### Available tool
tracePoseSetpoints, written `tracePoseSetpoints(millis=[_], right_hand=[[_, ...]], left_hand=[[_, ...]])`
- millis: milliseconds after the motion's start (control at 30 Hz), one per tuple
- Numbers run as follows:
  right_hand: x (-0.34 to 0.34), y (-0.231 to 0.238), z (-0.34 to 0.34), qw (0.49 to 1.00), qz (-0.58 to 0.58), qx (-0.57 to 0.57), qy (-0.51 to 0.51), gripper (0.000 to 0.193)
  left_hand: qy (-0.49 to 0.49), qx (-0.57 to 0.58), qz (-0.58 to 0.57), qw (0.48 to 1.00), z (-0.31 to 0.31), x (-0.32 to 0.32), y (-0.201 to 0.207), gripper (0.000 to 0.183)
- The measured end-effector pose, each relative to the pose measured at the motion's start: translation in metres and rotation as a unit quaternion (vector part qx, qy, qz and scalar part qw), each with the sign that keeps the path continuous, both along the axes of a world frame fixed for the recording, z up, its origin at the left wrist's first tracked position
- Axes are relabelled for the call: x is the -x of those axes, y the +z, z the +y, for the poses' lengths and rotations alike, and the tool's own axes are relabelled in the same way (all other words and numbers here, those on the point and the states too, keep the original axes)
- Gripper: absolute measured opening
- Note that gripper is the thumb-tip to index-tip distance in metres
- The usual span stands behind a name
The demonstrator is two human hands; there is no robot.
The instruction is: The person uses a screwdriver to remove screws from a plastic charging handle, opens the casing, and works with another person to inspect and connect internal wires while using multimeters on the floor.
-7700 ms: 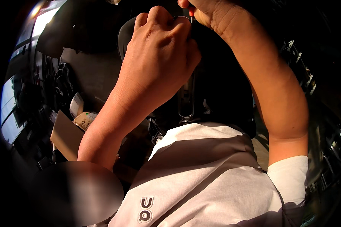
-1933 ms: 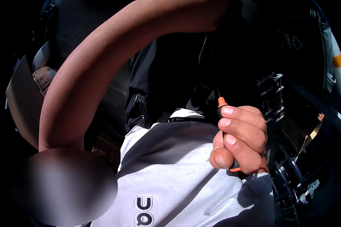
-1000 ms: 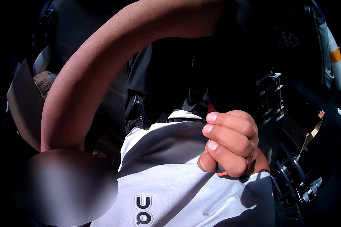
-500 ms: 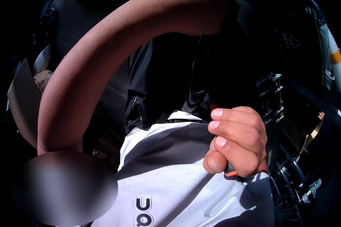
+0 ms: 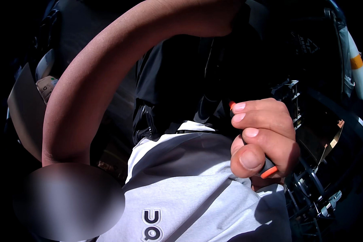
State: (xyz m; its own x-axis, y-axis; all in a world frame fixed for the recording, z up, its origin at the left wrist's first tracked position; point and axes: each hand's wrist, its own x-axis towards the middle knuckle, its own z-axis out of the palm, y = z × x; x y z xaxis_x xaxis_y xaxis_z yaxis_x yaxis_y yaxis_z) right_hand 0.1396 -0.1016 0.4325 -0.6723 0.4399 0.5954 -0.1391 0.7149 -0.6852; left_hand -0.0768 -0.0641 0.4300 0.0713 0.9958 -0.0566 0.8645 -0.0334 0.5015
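Observation:
My right hand [image 5: 266, 137] is closed in a fist in front of my chest, gripping a small dark-handled tool [image 5: 269, 172] with an orange butt end below the thumb and an orange tip [image 5: 232, 105] poking out above the fingers. My left forearm [image 5: 109, 80] arches up from the lower left and across the top of the view. Its hand is lost in the dark at the top edge and cannot be seen.
My white and grey shirt [image 5: 189, 189] fills the bottom. A dark garment [image 5: 165, 88] hangs behind it. A white tube with an orange band [image 5: 357, 68] stands at the right, above a black slatted part [image 5: 288, 97] and wiring [image 5: 310, 193]. Cardboard [image 5: 24, 109] lies at the left.
My right hand came down from overhead to chest height with the tool. In the last second it rose slightly, and the orange tip shows again above the fingers.

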Motion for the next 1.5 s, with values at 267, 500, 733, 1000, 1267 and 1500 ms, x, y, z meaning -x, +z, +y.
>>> tracePoseSetpoints(millis=[267,500,733,1000,1267,1500], right_hand=[[-0.016,-0.016,-0.023,0.997,0.017,-0.080,-0.007,0.022],[-0.018,-0.019,-0.028,0.995,0.038,-0.093,0.011,0.022],[-0.020,-0.001,-0.038,0.996,0.059,-0.063,-0.011,0.029],[-0.042,0.025,0.016,0.955,0.136,0.118,-0.235,0.039],[0.012,-0.007,0.111,0.945,-0.234,0.222,-0.062,0.062],[0.017,-0.033,0.115,0.887,-0.214,0.406,0.049,0.099]], left_hand=[[-0.019,-0.057,-0.004,0.998,-0.002,0.001,-0.017,0.021],[-0.037,-0.024,-0.004,0.999,-0.001,0.000,-0.006,0.027],[-0.012,-0.056,0.014,0.998,-0.010,-0.004,-0.002,0.030],[-0.025,-0.094,0.002,0.995,-0.013,0.000,-0.004,0.027],[-0.093,-0.194,-0.023,0.976,-0.033,-0.016,0.014,0.016],[-0.072,-0.169,-0.086,0.979,-0.041,-0.009,0.026,0.013]])
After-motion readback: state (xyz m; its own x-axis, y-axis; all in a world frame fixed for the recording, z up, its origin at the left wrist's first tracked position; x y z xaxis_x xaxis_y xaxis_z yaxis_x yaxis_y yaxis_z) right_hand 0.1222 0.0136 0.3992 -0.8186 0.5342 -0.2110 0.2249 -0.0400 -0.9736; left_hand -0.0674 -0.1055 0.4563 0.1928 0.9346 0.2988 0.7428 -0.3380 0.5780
